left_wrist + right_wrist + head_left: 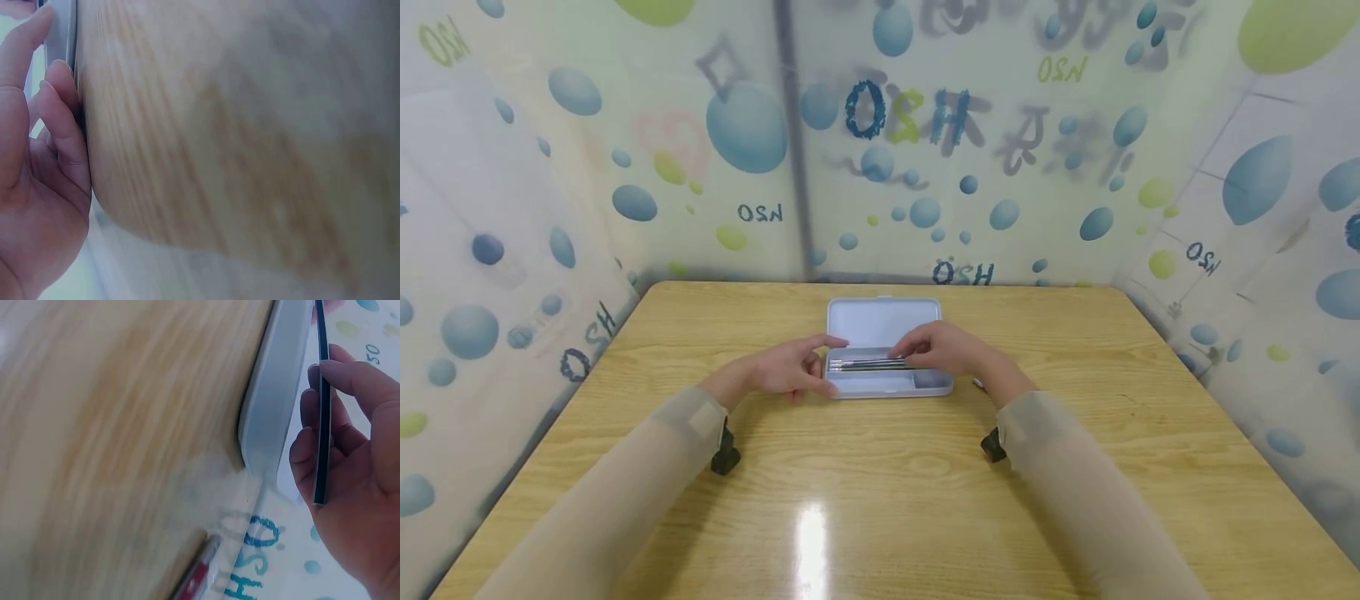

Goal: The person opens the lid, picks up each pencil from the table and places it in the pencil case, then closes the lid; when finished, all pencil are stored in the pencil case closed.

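An open pale blue-white pencil case (883,320) lies on the table, its lid tipped back. Several thin pencils (856,365) lie lengthwise in its base. My left hand (786,367) holds the case's left end, index finger at the hinge side and thumb at the front corner. In the left wrist view, the other fingers (65,131) are curled against the tabletop. Over the right half of the case is my right hand (946,348), pinching a slim dark pencil (323,431) between thumb and fingers. The pencil's far end is out of the right wrist view.
A red and silver pen (199,572) lies on the table to the right of the case, mostly hidden by my right wrist in the head view. The wooden table (880,467) ends against a patterned curtain (880,208) at the back.
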`<state>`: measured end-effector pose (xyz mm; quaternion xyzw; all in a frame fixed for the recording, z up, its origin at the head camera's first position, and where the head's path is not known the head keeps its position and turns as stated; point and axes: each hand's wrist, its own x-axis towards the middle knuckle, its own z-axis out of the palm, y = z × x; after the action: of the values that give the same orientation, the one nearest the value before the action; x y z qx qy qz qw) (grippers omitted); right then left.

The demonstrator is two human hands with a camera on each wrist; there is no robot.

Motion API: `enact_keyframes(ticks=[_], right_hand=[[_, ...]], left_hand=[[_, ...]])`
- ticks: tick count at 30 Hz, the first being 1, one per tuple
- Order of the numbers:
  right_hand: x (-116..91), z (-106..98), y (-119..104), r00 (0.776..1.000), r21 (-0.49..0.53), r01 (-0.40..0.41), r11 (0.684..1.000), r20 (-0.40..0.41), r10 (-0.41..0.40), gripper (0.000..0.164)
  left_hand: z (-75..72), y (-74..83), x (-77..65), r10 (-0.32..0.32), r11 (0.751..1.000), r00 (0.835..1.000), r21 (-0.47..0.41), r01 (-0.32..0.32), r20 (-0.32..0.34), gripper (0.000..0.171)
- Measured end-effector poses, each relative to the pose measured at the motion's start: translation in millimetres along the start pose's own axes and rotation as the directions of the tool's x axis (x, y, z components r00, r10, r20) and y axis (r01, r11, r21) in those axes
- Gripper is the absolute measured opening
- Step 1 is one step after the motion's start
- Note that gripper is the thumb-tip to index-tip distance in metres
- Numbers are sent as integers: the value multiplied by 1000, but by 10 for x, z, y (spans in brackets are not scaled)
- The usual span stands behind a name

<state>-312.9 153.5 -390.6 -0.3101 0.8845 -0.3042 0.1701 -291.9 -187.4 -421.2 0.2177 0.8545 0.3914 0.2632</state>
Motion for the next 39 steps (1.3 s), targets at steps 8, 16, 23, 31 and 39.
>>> enact_keyframes(ticks=[8, 16, 23, 31, 39], right_hand=[[93, 97, -25, 1000, -25, -9, 1000, -11, 8, 27], [136, 150, -26, 1000, -70, 10, 997, -27, -12, 26], [179, 168, -38, 1000, -82, -2, 997, -20, 0, 25], [199, 192, -79, 1000, -89, -3, 996, -27, 0, 24], [84, 131, -34, 998, -23, -24, 999, -60, 23, 21]], left_hand=[[12, -5, 5, 3, 1000, 1000, 1, -3, 4, 88], [11, 16, -6, -2, 1000, 1000, -2, 2, 6, 89], [21, 30, -11, 9, 1000, 1000, 14, -9, -1, 90], [35, 14, -18, 5, 1000, 1000, 12, -5, -6, 89], [38, 22, -18, 14, 1000, 1000, 1, -14, -7, 90]])
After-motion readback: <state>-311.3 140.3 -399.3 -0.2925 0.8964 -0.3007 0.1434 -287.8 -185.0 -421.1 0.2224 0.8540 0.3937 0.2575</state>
